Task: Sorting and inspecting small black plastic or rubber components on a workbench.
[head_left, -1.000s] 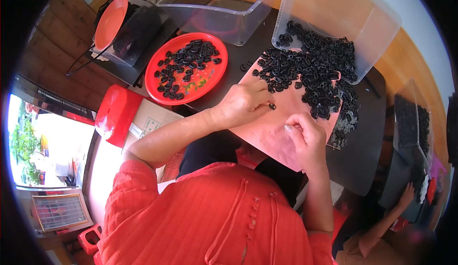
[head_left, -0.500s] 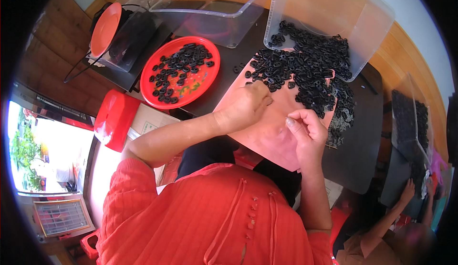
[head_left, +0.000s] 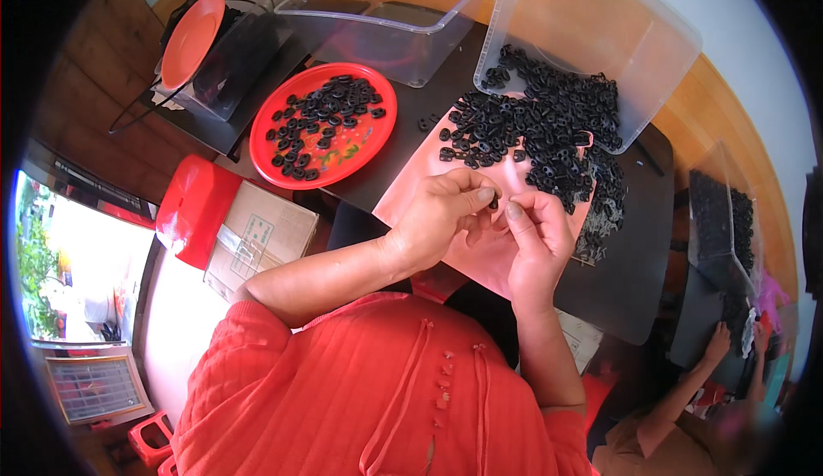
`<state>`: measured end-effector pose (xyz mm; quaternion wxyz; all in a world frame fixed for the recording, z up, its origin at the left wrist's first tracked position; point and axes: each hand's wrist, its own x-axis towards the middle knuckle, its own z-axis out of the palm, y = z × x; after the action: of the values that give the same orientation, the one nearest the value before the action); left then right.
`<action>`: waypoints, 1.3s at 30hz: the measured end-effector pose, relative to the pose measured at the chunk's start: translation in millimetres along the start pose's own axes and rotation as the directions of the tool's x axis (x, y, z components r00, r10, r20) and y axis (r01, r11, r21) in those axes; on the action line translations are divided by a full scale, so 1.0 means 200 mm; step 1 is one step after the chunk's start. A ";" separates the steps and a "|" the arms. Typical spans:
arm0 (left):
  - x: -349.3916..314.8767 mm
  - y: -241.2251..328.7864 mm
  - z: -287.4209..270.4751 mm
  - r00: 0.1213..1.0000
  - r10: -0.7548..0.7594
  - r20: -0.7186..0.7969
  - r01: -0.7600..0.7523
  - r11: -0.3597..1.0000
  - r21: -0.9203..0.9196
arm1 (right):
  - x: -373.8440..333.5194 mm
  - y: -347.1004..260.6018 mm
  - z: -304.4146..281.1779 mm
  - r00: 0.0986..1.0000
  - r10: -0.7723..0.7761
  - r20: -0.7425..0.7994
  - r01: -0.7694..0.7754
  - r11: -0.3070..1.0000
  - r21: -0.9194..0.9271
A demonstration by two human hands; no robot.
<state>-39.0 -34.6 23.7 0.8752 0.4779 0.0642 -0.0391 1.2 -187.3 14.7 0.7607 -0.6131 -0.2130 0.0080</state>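
Note:
My left hand [head_left: 444, 213] pinches a small black plastic piece [head_left: 494, 203] between thumb and forefinger. Close beside it, my right hand [head_left: 542, 232] has its thumb and forefinger pressed together; anything between them is too small to make out. Both hands are over a pink sheet [head_left: 403, 186] at the near side of the dark table. On the sheet's far part lies a heap of black plastic pieces [head_left: 489, 125], many with holes through them. Small greyish slender pieces [head_left: 607, 210] are piled at the sheet's right edge.
A red tray [head_left: 377, 146] with loose black pieces stands on the left. Behind are a tipped clear bin [head_left: 651, 56] spilling black pieces and another clear bin [head_left: 420, 56]. A red stool [head_left: 195, 206] and cardboard box [head_left: 266, 234] sit left. Another person's arm [head_left: 686, 390] is at lower right.
My left hand has come back from the heap toward my right hand and now shows a black plastic piece in its fingertips. My right hand has shifted slightly left.

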 end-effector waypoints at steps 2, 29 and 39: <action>0.01 -0.01 0.00 0.993 0.105 -0.056 -0.102 0.994 0.042 | 0.00 -0.02 0.02 0.999 0.051 -0.012 -0.051 0.997 0.050; -0.01 -0.14 -0.04 0.963 0.267 -0.031 -0.262 0.959 0.107 | -0.01 0.00 0.02 0.987 0.158 -0.013 -0.154 0.977 0.151; -0.03 -0.13 -0.04 0.604 0.732 0.315 -0.712 0.318 0.626 | 0.00 -0.03 0.03 0.959 0.278 -0.060 -0.246 0.915 0.319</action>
<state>-48.1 -41.9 -1.5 0.5460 0.7482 -0.1635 0.3397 -1.9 -182.9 22.2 0.8491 -0.5094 -0.0850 0.1112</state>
